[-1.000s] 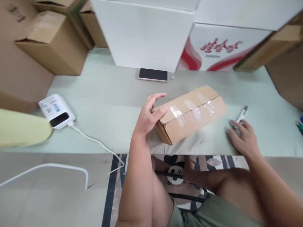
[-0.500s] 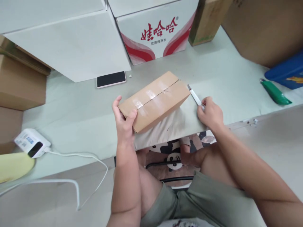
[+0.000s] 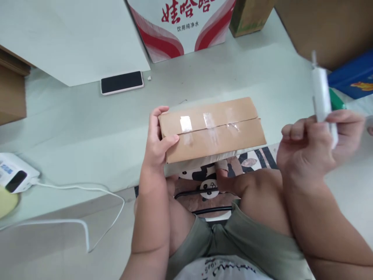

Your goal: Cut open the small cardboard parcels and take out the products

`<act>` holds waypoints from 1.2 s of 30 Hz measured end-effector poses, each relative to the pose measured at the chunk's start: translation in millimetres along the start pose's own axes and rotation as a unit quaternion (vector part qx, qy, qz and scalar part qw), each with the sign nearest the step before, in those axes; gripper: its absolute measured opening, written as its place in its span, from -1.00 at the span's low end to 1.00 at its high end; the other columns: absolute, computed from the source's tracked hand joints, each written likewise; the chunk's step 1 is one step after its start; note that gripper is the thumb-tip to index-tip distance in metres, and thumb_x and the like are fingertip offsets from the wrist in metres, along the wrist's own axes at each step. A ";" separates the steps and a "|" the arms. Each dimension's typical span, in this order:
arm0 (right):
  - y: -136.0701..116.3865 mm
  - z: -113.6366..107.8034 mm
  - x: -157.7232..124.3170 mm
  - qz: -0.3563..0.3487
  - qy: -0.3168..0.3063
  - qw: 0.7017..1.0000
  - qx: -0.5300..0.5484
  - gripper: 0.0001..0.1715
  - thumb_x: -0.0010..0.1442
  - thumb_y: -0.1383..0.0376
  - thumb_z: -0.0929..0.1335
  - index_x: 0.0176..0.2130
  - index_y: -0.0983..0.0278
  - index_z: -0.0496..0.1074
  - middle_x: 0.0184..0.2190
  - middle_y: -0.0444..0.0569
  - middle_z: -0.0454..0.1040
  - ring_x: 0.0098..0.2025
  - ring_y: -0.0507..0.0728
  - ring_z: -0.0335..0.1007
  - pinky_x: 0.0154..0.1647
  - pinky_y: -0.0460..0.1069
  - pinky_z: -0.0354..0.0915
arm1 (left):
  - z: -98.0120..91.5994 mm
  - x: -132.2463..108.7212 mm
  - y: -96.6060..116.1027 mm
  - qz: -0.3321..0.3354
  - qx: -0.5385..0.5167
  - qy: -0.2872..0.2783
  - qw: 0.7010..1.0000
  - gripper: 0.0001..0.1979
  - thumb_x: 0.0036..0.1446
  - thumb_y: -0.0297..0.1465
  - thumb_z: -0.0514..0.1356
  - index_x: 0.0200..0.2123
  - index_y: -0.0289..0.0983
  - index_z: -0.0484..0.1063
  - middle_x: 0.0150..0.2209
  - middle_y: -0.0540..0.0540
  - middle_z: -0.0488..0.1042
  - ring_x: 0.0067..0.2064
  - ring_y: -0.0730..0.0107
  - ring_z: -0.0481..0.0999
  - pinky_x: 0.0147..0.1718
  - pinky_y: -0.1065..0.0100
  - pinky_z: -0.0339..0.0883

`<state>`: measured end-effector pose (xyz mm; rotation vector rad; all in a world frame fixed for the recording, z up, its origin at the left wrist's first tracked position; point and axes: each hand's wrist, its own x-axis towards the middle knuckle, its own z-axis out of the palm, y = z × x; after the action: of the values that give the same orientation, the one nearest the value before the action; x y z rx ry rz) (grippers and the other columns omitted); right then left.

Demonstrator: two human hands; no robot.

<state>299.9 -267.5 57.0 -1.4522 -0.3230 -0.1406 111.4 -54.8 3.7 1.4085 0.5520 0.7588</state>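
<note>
My left hand (image 3: pixel 159 136) grips the left end of a brown cardboard box (image 3: pixel 215 130), thumb on top and fingers round the far corner. Strips of clear tape cross the seam along the box's top. The box is at the table's front edge. To the right, raised and away from the box, my right hand (image 3: pixel 317 144) is closed around a white utility knife (image 3: pixel 323 95). Its narrow tip points up and away from me; the knife is slightly blurred by motion.
A black-screened phone (image 3: pixel 121 82) lies by a large white box (image 3: pixel 72 35). Behind stands a red and white carton (image 3: pixel 186 39). A white charger-like device (image 3: pixel 17 171) with a cable is at the left. A blue container (image 3: pixel 354 74) and a green item (image 3: pixel 336 100) are at the right.
My right hand has lifted the knife from beside the box, up and to the right. My left hand has turned the box more level across the table edge. The view has shifted.
</note>
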 end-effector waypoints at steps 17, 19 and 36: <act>-27.9 -6.2 -68.5 -0.181 -0.105 0.974 -0.092 -0.35 0.35 -0.23 0.30 -0.62 0.01 0.43 -0.83 -0.19 0.06 -0.82 0.11 0.10 -0.80 0.01 0.18 | 29.7 -15.9 -2.9 0.015 0.008 0.004 1.000 -0.19 -0.36 0.19 0.52 -0.12 -0.14 0.39 -0.24 -0.07 0.31 -0.08 0.03 0.48 -0.18 0.13 0.39; -29.0 -2.6 -72.1 -0.166 -0.086 0.976 -0.108 -0.33 0.31 -0.27 0.32 -0.66 -0.02 0.45 -0.83 -0.16 0.09 -0.79 0.15 0.18 -0.80 0.02 0.17 | 29.4 -14.7 -4.5 0.015 0.003 0.003 1.000 -0.19 -0.36 0.17 0.53 -0.13 -0.15 0.38 -0.23 -0.08 0.30 -0.02 -0.03 0.48 -0.13 0.08 0.40; -28.1 -26.0 -43.0 -0.275 -0.269 0.907 -0.170 -0.64 0.39 -0.07 0.36 -0.34 -0.11 0.67 -0.73 -0.15 0.35 -0.65 0.19 0.43 -0.69 0.06 0.37 | 30.1 -16.0 -8.8 0.063 0.024 -0.019 0.998 -0.24 -0.17 0.22 0.47 -0.07 -0.16 0.41 -0.24 -0.08 0.34 -0.14 0.09 0.52 -0.18 0.12 0.45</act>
<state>254.5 -300.9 68.6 -1.6975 -1.2149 -0.2586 124.5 -86.6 -3.4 1.5092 0.4577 0.8231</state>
